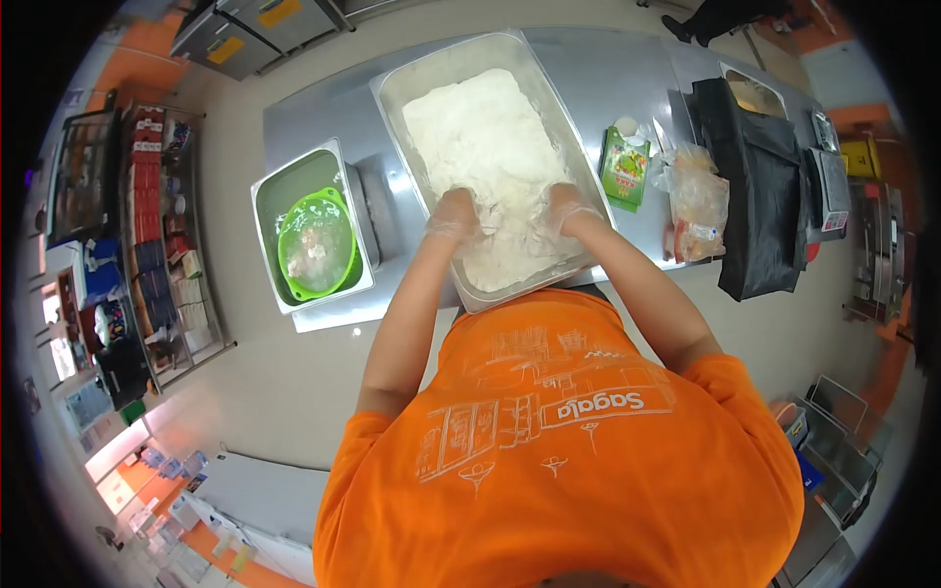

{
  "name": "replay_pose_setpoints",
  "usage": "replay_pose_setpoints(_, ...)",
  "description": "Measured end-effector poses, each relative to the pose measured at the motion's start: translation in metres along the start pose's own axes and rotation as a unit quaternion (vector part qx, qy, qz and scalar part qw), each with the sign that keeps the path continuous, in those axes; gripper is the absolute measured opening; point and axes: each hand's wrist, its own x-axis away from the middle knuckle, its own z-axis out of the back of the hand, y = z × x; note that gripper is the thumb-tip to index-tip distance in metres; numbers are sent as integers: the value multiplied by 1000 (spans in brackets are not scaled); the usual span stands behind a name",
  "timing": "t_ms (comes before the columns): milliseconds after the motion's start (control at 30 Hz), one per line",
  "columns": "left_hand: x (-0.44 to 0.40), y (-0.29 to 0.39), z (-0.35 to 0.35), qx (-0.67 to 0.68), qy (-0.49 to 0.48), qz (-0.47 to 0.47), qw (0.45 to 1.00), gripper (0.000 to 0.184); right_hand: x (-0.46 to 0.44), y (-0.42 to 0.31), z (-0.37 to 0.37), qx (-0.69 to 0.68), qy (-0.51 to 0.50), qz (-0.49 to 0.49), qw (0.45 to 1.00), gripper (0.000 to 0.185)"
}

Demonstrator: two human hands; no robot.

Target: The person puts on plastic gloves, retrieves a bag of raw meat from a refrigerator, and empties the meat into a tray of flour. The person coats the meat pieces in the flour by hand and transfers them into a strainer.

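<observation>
A large metal tray (394, 105) holds a thick layer of white flour (480, 118) and stands on the steel table in front of my body. My left hand (455, 218), in a clear plastic glove, is inside the tray at its left side, with the fingers sunk in the flour. At the right side my right hand (569, 209), also gloved, is in the flour too. Flour-coated lumps lie between the two hands. The fingers of both hands are hidden by flour, so what they hold cannot be made out.
Left of the tray, a metal container (350, 159) holds water and a green basket (284, 240) with pale pieces. To the right lie a green packet (624, 169), a plastic bag of food (698, 206) and a black bag (755, 186). A person's dark shoe (676, 28) shows beyond the table (314, 98).
</observation>
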Motion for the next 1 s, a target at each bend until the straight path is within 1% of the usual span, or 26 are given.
replay_pose_setpoints(33, -2, 0, 5, 25, 9, 6, 1000, 25, 2, -4, 8, -21, 46, -17, 999, 30)
replay_pose_setpoints(100, -5, 7, 6, 33, 57, -12, 998, 25, 9, -10, 15, -63, 133, -50, 988, 31)
replay_pose_setpoints(133, -4, 13, 3, 36, 78, -22, 996, 26, 6, -17, 12, -48, 125, -33, 990, 30)
replay_pose_setpoints(200, -2, 30, 3, 90, 89, -18, 992, 22, -3, -37, 9, -17, 113, 1, 993, 31)
replay_pose_setpoints(233, -4, 37, 7, 116, 99, -17, 988, 21, -4, -41, 12, -36, 132, -16, 990, 30)
replay_pose_setpoints(300, -19, 30, 1, 96, 121, -47, 987, 21, -10, -50, 21, -76, 171, -50, 981, 30)
replay_pose_setpoints(333, -19, 27, -2, 89, 129, -56, 986, 21, -17, -48, 19, -83, 189, -58, 977, 33)
replay_pose_setpoints(400, -20, 16, 0, 154, 146, -67, 975, 21, -36, -40, 12, -96, 223, -68, 968, 38)
replay_pose_setpoints(433, -22, 8, 5, 184, 159, -72, 967, 21, -31, -45, 22, -64, 232, -76, 968, 45)
replay_pose_setpoints(467, -24, 5, 2, 125, 175, -93, 972, 21, -25, -53, 32, -33, 235, -75, 969, 52)
replay_pose_setpoints(500, -21, -1, -2, 61, 192, -101, 974, 21, -11, -72, 41, -17, 213, -31, 976, 53)
replay_pose_setpoints(533, -10, -4, 6, 98, 219, -82, 967, 21, 7, -96, 51, -4, 193, 19, 981, 54)
replay_pose_setpoints(567, 4, -11, 25, 133, 247, -71, 957, 21, 29, -119, 65, -61, 192, 66, 977, 46)
replay_pose_setpoints(667, 64, -31, 80, 165, 325, -76, 928, 23, 22, -155, 64, -245, 169, 178, 938, 35)
replay_pose_setpoints(700, 88, -40, 101, 184, 311, -59, 931, 24, 19, -164, 59, -309, 156, 205, 916, 33)
replay_pose_setpoints(733, 112, -54, 118, 202, 295, -45, 933, 26, 28, -184, 63, -340, 108, 209, 911, 33)
replay_pose_setpoints(800, 147, -86, 139, 255, 305, -1, 918, 29, 60, -244, 81, -399, 17, 215, 891, 33)
replay_pose_setpoints(867, 170, -122, 151, 187, 349, 7, 918, 29, 37, -273, 62, -450, -94, 233, 857, 34)
replay_pose_setpoints(933, 190, -151, 158, 170, 341, 48, 924, 29, 17, -309, 42, -319, -22, 288, 903, 38)
replay_pose_setpoints(1000, 199, -174, 156, 145, 327, 105, 928, 29, -7, -335, 10, -315, -44, 269, 909, 40)
